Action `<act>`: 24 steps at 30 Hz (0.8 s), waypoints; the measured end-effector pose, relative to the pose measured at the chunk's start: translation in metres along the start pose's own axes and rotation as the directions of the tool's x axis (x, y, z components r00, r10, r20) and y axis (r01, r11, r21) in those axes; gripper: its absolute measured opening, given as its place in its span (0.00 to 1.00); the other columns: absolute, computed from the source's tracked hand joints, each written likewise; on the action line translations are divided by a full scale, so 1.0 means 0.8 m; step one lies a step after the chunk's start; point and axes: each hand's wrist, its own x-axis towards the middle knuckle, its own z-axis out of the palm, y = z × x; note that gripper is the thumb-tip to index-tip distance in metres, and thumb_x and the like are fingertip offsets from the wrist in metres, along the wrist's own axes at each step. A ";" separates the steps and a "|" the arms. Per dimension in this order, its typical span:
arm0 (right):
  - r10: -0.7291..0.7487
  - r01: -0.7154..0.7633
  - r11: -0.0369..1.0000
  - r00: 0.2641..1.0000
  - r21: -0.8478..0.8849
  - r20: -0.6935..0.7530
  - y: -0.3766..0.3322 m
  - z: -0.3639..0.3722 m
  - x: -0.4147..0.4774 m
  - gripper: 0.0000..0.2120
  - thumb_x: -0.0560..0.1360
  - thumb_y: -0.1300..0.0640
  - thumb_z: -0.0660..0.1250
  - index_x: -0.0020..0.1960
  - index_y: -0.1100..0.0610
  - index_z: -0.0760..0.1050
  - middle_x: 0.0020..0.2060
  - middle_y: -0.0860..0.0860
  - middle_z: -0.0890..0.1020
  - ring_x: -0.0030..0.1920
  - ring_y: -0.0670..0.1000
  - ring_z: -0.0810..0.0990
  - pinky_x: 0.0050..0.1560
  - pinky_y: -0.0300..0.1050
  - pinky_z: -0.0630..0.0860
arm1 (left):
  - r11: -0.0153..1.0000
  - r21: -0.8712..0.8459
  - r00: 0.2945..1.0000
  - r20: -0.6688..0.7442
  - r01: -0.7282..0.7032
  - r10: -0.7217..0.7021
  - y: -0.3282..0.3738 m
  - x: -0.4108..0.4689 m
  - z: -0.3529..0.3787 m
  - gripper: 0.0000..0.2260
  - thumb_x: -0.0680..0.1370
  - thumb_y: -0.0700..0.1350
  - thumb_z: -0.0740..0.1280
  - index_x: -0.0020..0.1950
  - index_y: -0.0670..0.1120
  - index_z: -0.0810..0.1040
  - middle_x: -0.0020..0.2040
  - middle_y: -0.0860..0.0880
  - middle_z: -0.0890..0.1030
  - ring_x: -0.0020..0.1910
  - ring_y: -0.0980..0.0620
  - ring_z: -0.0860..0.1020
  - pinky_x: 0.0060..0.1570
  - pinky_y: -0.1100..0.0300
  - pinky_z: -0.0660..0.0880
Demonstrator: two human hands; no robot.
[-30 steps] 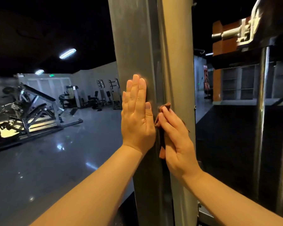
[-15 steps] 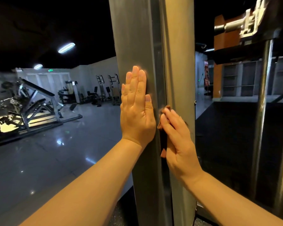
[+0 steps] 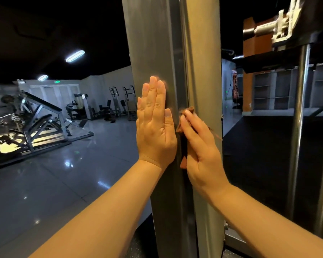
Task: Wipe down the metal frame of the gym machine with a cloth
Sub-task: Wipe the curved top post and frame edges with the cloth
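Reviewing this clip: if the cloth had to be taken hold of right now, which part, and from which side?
Pinch the bunched top corner of the cloth, coming from above. It sticks out past the fingertips of the right hand, while the rest lies pressed against the metal post under that hand, leaving little else free.

1. The frame post under the flat fingers of my left hand is grey metal. It is smooth, with a faint brushed grain and a dull satin sheen.
2. The cloth beneath the fingers of my right hand is brown fabric, soft and matt, with loose threads at its edge.
3. Right of my fingers, the round rod is polished, mirror-bright metal.
4. Far left of them, the floor is glossy and reflects the lamps.
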 end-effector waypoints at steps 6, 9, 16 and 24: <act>0.054 -0.054 0.999 0.998 -0.005 0.021 -0.006 0.012 -0.042 0.39 0.72 0.76 0.63 0.80 0.58 0.61 0.81 0.50 0.62 0.82 0.54 0.57 0.78 0.65 0.57 | 1.000 -0.005 1.000 0.006 0.001 -0.001 0.000 -0.001 -0.002 0.24 0.85 0.42 0.52 0.81 0.36 0.60 0.83 0.39 0.59 0.84 0.41 0.54 0.81 0.38 0.51; 0.049 -0.047 0.998 0.996 -0.039 0.068 -0.001 0.009 -0.057 0.43 0.69 0.75 0.64 0.81 0.55 0.59 0.82 0.46 0.58 0.83 0.52 0.54 0.79 0.61 0.51 | 1.000 -0.009 1.000 0.009 0.011 -0.011 0.000 -0.003 -0.002 0.24 0.85 0.42 0.53 0.81 0.37 0.60 0.83 0.40 0.58 0.84 0.43 0.53 0.82 0.39 0.51; 0.024 -0.024 0.999 1.000 0.047 0.010 -0.018 -0.012 0.091 0.29 0.80 0.69 0.57 0.80 0.60 0.61 0.80 0.54 0.63 0.82 0.50 0.57 0.80 0.61 0.58 | 0.999 0.013 0.999 0.021 0.042 -0.042 0.007 -0.027 -0.002 0.24 0.86 0.43 0.52 0.82 0.38 0.60 0.84 0.43 0.58 0.84 0.44 0.53 0.80 0.38 0.54; 0.061 -0.060 0.997 0.998 0.052 -0.029 -0.002 0.008 0.013 0.27 0.82 0.67 0.57 0.80 0.59 0.62 0.80 0.51 0.64 0.81 0.50 0.59 0.80 0.59 0.60 | 0.999 0.011 0.999 0.015 0.032 -0.032 0.004 -0.030 -0.002 0.24 0.85 0.43 0.52 0.82 0.38 0.60 0.83 0.42 0.59 0.84 0.44 0.54 0.80 0.36 0.54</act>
